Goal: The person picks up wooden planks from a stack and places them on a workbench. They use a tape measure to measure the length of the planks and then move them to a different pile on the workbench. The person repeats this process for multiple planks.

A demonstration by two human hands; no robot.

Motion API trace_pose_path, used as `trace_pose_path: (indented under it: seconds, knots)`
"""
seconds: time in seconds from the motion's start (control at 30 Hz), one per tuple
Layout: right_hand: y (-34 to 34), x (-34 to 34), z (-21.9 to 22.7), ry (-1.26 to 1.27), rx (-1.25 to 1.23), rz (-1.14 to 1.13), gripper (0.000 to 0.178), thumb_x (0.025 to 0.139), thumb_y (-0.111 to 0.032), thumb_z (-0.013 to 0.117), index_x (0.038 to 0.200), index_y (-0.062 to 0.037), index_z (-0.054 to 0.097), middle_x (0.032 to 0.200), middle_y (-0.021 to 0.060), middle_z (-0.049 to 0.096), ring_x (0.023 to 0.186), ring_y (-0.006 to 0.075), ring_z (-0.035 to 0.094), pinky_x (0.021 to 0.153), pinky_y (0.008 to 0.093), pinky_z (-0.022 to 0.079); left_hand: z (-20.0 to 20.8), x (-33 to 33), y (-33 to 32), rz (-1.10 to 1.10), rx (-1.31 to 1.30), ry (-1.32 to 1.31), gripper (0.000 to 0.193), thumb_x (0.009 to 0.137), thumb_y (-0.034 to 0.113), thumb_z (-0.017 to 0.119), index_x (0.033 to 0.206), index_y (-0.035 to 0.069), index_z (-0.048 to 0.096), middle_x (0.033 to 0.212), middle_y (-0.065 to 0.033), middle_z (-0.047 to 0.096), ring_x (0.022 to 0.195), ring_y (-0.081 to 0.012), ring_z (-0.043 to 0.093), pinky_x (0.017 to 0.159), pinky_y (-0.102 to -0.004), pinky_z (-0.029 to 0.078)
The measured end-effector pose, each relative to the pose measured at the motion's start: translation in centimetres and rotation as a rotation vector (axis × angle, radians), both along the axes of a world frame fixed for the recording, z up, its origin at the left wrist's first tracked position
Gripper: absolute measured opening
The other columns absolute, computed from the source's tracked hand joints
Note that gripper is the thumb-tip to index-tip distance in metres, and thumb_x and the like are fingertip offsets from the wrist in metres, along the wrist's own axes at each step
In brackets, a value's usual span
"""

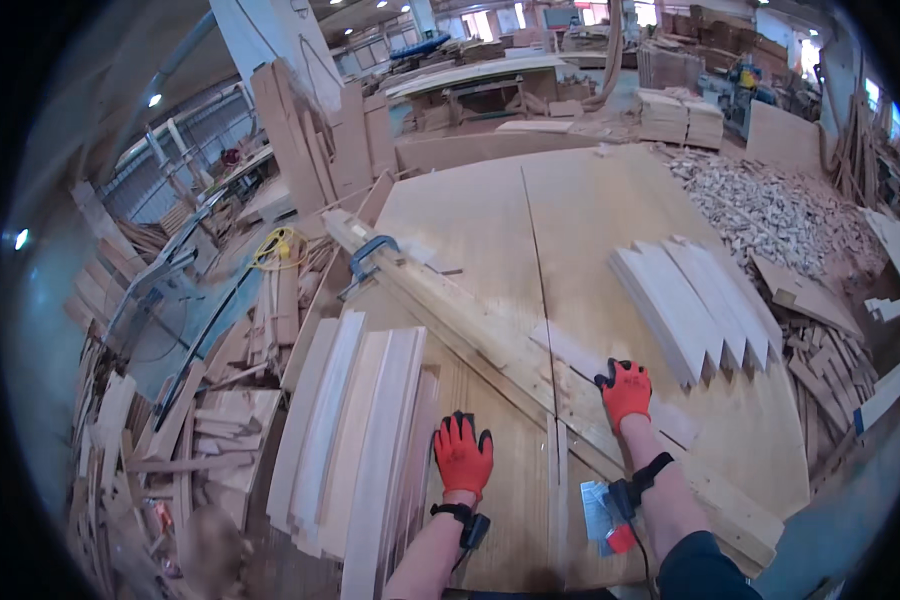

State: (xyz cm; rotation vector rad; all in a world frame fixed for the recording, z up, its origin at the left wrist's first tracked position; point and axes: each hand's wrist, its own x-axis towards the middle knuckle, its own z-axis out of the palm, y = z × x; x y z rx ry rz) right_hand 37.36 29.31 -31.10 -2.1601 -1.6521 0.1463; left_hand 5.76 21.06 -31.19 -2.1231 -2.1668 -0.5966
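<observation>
In a red glove with black fingertips, my left hand point(463, 457) has its fingers apart, low over the plywood tabletop point(450, 215) beside a stack of long pale boards point(370, 420). My right hand point(627, 392), gloved the same way, is at a long wooden beam point(480, 345) that crosses the table diagonally. Its fingers are bent over a thin pale wooden strip point(567, 352) along the beam's far side; the hand covers part of the strip. A blue clamp point(368, 262) sits on the beam's far end.
Several boards with sawtooth-cut ends point(700, 305) are stacked on the table's right. Near my right forearm lies a blue-and-white packet point(600, 510) with a red object point(620, 540). Wood offcuts point(760, 205) are heaped beyond the right edge; scrap pieces point(215, 430) crowd the left.
</observation>
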Motion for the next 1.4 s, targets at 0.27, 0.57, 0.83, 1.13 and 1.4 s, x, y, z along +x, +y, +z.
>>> trace_pose_path:
  seconds: [0.27, 0.57, 0.83, 1.13, 1.4]
  knots:
    - [-8.3, 0.7, 3.8, -0.136, -0.317, 0.054, 0.061, 0.078, -0.051, 0.077, 0.117, -0.0059, 0.063, 0.119, 0.0168, 0.062, 0.112, 0.0326, 0.060, 0.093, 0.0425, 0.050, 0.4, -1.2, -9.6, 0.025, -0.009, 0.036, 0.061, 0.093, 0.041, 0.055, 0.140, 0.002, 0.051, 0.150, -0.0184, 0.046, 0.140, -0.0377, 0.036, 0.119, -0.0499, 0.021]
    - [-13.8, 1.0, 6.4, -0.225, -0.125, 0.036, 0.042, 0.083, -0.040, 0.073, 0.112, -0.0107, 0.065, 0.119, 0.0118, 0.060, 0.110, 0.0317, 0.059, 0.092, 0.0416, 0.049, 1.7, -1.2, -18.9, 0.029, -0.031, 0.032, 0.062, 0.090, 0.041, 0.059, 0.138, 0.002, 0.053, 0.148, -0.0173, 0.048, 0.139, -0.0380, 0.037, 0.117, -0.0511, 0.023]
    - [-24.7, 1.9, 5.4, -0.179, -0.265, 0.212, 0.056, 0.085, -0.039, 0.070, 0.132, -0.0108, 0.054, 0.132, 0.0141, 0.051, 0.119, 0.0339, 0.050, 0.094, 0.0466, 0.047, 5.2, 2.0, -17.3, -0.160, 0.146, -0.245, 0.054, 0.085, 0.034, 0.071, 0.128, 0.003, 0.060, 0.118, -0.0164, 0.063, 0.115, -0.0344, 0.056, 0.102, -0.0460, 0.040]
    - [-39.2, 7.1, 6.8, -0.224, -0.562, 0.004, 0.080, 0.087, -0.054, 0.066, 0.144, -0.0028, 0.045, 0.130, 0.0162, 0.054, 0.116, 0.0308, 0.054, 0.090, 0.0429, 0.048, 6.5, 12.3, -6.7, -0.127, -0.400, 0.331, 0.067, 0.073, 0.059, 0.069, 0.118, 0.009, 0.068, 0.117, -0.0141, 0.068, 0.116, -0.0321, 0.058, 0.098, -0.0454, 0.042]
    - [-42.9, 8.0, 5.9, -0.098, -0.523, 0.068, 0.080, 0.083, -0.055, 0.071, 0.137, 0.0003, 0.050, 0.119, 0.0191, 0.059, 0.100, 0.0305, 0.065, 0.081, 0.0420, 0.052, 14.2, 15.4, -17.2, -1.215, -0.716, 0.310, 0.062, 0.073, 0.045, 0.076, 0.123, 0.010, 0.064, 0.121, -0.0148, 0.066, 0.111, -0.0350, 0.063, 0.097, -0.0447, 0.050]
